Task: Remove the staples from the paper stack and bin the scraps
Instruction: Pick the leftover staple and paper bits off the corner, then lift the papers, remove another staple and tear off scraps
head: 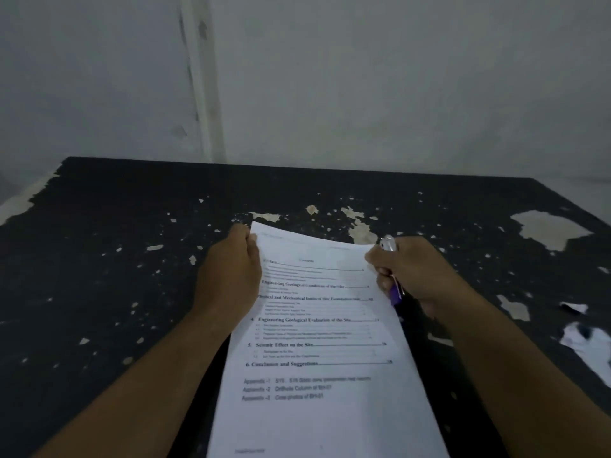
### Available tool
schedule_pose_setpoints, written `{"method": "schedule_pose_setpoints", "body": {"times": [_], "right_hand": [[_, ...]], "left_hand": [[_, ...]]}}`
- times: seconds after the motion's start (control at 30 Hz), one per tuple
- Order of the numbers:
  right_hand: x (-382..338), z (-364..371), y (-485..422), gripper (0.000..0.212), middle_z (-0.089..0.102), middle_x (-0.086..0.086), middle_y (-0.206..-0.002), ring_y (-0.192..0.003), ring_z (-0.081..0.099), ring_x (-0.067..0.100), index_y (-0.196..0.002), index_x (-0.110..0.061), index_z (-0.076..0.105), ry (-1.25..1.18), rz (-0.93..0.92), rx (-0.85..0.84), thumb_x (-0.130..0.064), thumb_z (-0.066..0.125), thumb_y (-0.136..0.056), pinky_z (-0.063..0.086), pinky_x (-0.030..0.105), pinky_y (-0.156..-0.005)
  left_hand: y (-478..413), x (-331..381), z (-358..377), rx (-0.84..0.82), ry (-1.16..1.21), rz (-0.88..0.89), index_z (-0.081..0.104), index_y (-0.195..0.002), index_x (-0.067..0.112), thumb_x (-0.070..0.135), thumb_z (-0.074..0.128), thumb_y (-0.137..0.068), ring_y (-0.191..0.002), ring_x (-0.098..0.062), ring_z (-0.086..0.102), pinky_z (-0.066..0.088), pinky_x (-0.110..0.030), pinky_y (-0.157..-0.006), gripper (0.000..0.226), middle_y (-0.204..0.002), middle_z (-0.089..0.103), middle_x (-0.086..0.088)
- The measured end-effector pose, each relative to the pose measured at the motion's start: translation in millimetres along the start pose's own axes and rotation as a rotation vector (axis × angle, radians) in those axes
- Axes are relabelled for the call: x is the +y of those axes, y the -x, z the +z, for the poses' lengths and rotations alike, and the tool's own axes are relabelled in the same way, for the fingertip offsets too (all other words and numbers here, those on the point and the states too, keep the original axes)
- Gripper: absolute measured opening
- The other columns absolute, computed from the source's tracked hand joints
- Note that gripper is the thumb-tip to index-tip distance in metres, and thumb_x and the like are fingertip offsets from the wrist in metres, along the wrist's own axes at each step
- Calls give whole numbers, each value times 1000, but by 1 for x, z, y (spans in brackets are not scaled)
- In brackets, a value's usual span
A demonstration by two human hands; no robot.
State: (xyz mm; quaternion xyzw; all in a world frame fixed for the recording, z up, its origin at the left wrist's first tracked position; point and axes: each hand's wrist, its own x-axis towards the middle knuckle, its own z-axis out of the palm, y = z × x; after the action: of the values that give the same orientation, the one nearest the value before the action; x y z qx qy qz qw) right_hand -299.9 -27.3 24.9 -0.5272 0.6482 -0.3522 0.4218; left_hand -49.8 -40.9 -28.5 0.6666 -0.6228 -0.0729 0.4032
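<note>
A white paper stack point(317, 352) with a printed contents page is held above the dark table, its far edge bowed upward. My left hand point(231, 272) grips the stack's top left corner between thumb and fingers. My right hand point(410, 276) pinches the top right edge of the stack. The same hand also has a purple and metal staple remover point(393, 285) tucked in its fingers, the shiny end sticking up at the knuckles. No staple can be made out in this blurred view.
The black table point(132, 259) has chipped paint with pale patches all over. Torn white paper scraps point(582, 338) lie near its right edge. A grey wall rises behind the far edge. No bin shows in the view.
</note>
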Motion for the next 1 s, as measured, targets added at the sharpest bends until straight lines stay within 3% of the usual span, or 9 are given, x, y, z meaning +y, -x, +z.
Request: {"method": "schedule_pose_setpoints", "body": {"times": [0.2,0.5,0.63,0.73,0.83,0.9,0.97,1.0], "right_hand": [[23,-53,5,23,51,8,-56,-42,48,14,-67,-8,56,16,66,70,-9,65,-88,44,25,-44],[26,-65,0,12,52,6,-56,-40,49,13,-76,-4,62,-31,110,10,-5,71,-83,43,23,-41],[30,-70,-4,12,53,6,-59,-45,50,15,-74,-8,62,-7,90,97,-12,64,-85,43,25,-45],[25,-69,-10,26,53,6,-67,-58,49,19,-70,-8,59,249,31,198,-24,52,-90,38,29,-54],[22,-64,-16,31,54,10,-82,-72,49,21,-68,-11,47,593,-3,172,-21,43,-97,38,31,-65],[25,-58,-19,18,57,18,-110,-91,54,27,-90,-6,54,833,8,162,-17,42,-97,43,35,-78],[32,-50,-20,31,46,21,-129,-112,51,33,-123,-1,50,1057,2,175,-15,43,-96,44,41,-92],[37,-46,-20,37,43,21,-131,-116,48,34,-129,0,47,1124,-17,198,-15,44,-95,44,42,-94]], "left_hand": [[5,4,1,3,-101,33,46,-86,19,28,36,-106,-55,-6,50,31,-24,-46,24,-65,52,7],[7,2,1,4,-112,86,49,-87,16,28,36,-105,-52,-9,52,32,-25,-46,25,-62,53,5],[7,0,3,9,-113,86,49,-87,17,29,36,-105,-50,-9,52,32,-23,-45,26,-61,53,5],[7,0,3,8,-115,89,50,-87,16,29,36,-105,-50,-10,52,33,-24,-45,26,-61,54,5],[6,-1,3,4,-106,80,50,-86,16,29,36,-105,-51,-11,53,33,-24,-45,27,-62,54,4],[7,-1,3,3,-101,84,50,-87,16,29,36,-105,-52,-11,53,33,-25,-45,26,-63,54,4],[6,-1,3,1,-87,89,50,-88,16,28,36,-105,-53,-12,54,34,-26,-46,25,-63,55,3],[6,-1,3,0,-79,89,50,-88,16,28,37,-105,-54,-13,54,36,-27,-47,24,-64,55,3]]}}
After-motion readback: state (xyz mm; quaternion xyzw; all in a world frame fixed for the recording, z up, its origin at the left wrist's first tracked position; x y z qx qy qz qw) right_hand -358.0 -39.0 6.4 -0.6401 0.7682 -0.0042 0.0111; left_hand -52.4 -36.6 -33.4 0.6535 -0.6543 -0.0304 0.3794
